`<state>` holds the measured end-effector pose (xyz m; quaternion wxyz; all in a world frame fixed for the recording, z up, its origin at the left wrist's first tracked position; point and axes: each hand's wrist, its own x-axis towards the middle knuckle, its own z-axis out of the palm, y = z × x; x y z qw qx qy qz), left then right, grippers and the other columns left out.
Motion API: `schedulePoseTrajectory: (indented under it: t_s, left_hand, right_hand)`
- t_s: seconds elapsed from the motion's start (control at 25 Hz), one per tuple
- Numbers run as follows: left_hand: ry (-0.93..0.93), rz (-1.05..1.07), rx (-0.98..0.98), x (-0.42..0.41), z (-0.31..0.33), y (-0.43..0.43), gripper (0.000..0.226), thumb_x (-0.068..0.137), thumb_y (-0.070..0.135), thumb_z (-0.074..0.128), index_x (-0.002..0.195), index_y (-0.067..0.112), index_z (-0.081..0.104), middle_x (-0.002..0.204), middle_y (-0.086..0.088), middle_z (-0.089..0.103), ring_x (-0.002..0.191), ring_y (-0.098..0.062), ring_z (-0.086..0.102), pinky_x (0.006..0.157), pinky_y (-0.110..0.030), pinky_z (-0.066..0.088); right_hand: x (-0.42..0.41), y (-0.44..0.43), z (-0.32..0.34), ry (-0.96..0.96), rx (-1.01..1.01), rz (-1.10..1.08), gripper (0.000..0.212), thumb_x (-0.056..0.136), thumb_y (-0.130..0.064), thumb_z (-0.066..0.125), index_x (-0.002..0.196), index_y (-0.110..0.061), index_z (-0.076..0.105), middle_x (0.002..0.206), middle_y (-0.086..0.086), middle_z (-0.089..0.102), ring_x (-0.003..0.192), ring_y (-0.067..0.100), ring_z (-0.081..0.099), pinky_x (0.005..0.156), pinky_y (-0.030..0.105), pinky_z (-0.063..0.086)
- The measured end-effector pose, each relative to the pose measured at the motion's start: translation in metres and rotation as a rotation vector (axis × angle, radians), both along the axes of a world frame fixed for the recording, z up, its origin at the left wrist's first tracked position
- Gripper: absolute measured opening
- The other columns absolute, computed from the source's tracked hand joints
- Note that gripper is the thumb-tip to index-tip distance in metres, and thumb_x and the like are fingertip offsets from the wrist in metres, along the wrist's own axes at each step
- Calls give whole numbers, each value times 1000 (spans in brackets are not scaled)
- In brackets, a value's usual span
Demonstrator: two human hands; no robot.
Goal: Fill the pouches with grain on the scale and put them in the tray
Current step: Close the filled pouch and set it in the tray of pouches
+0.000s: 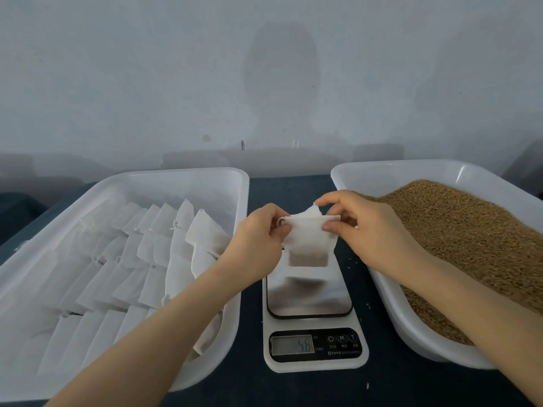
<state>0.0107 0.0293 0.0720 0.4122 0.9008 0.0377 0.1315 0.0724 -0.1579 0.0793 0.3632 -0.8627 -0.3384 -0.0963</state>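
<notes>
the dark desk (293, 389) carries all items, set against a pale wall (147, 83). a white left tray (176, 173) sits on the left side and holds rows of white pouches (132, 259), overlapped and leaning. a white right tray (382, 164) sits on the right side and holds a heap of brown grain (470, 230). the scale (316, 365) stands between the two trays, with a reflective platform (308, 298) and a lit display (292, 345); the digits are too blurred to read. both hands meet over the far end of the scale. the left hand (258, 239) pinches the left top corner of one pouch (308, 239). the right hand (370, 227) pinches the right top edge, with its thumb on the front face. the pouch hangs upright above the platform, a dark mass of grain showing through its lower part. contact between pouch and platform cannot be determined. a few loose grains (351, 261) lie on the desk beside the scale.
</notes>
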Motion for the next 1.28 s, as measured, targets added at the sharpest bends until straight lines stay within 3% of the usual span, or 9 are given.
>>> schedulePoseTrajectory:
  t_s: [0.16,0.28,0.4,0.8,1.28]
  left_hand:
    - [53,-11,70,-2,-1,0,6,100,20,47,96,23,52,87,8,57,79,-9,53,63,-11,39]
    - [114,-42,93,-2,-1,-2,4,100,22,47,101,23,51,92,9,56,86,-10,55,71,-16,43]
    - [112,-59,81,-3,1,-4,4,97,25,52,100,27,51,86,16,55,80,-4,54,60,-7,39]
    - [110,-72,48,-3,1,-5,14,93,25,56,106,29,53,90,18,56,84,-2,55,60,-6,37]
    - [126,-77,38,-3,1,-6,17,94,25,56,107,31,48,92,19,54,86,-3,54,61,-7,36]
  right_hand:
    - [-1,0,-4,10,-62,16,33,87,-25,65,107,-48,51,86,-23,62,77,-2,61,77,30,49]
    - [-4,2,-8,67,-53,51,29,87,-18,67,109,-35,60,81,-16,61,74,-8,55,68,10,38]
    - [-8,3,-8,85,-86,62,29,87,-20,67,114,-26,60,81,-18,57,71,-15,52,65,1,36]
    - [-7,0,-9,122,-77,27,30,88,-24,65,116,-28,58,84,-13,63,79,-5,54,67,3,37]
    - [-7,1,-10,123,-63,27,29,88,-23,64,116,-27,58,82,-13,63,76,-6,55,66,3,38]
